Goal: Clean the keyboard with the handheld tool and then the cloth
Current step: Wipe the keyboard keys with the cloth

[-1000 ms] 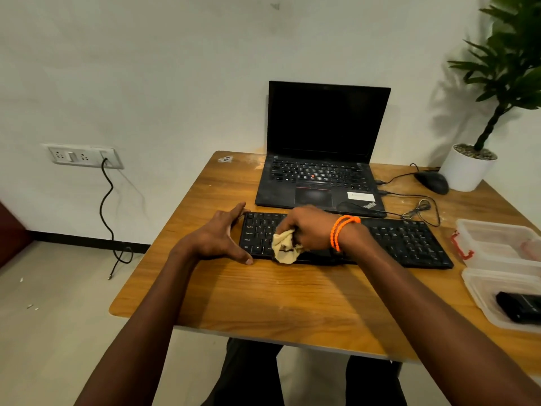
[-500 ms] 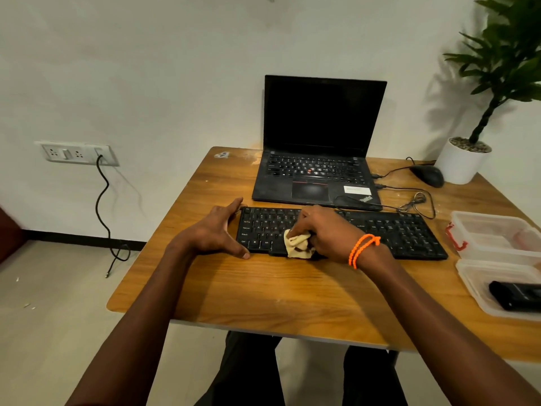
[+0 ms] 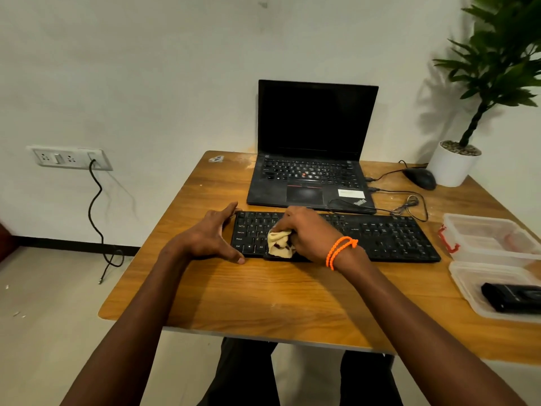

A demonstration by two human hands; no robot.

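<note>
A black keyboard (image 3: 389,235) lies across the wooden table (image 3: 281,294). My right hand (image 3: 307,232), with an orange bracelet at the wrist, is closed around a crumpled beige cloth (image 3: 279,244) and presses it on the keyboard's left-middle keys. My left hand (image 3: 212,237) braces the keyboard's left end, index finger on the far corner and thumb on the near corner, fingers spread. A black handheld tool (image 3: 510,297) lies in a clear plastic tray (image 3: 474,285) at the right edge.
An open black laptop (image 3: 313,148) stands behind the keyboard. A black mouse (image 3: 420,177) with coiled cables and a white potted plant (image 3: 452,164) sit at the back right. A second clear container (image 3: 491,238) with a red clip sits right of the keyboard.
My right hand has slid the cloth from the keyboard's near edge to the right and back to the left-middle keys. My left hand stays on the keyboard's left end.
</note>
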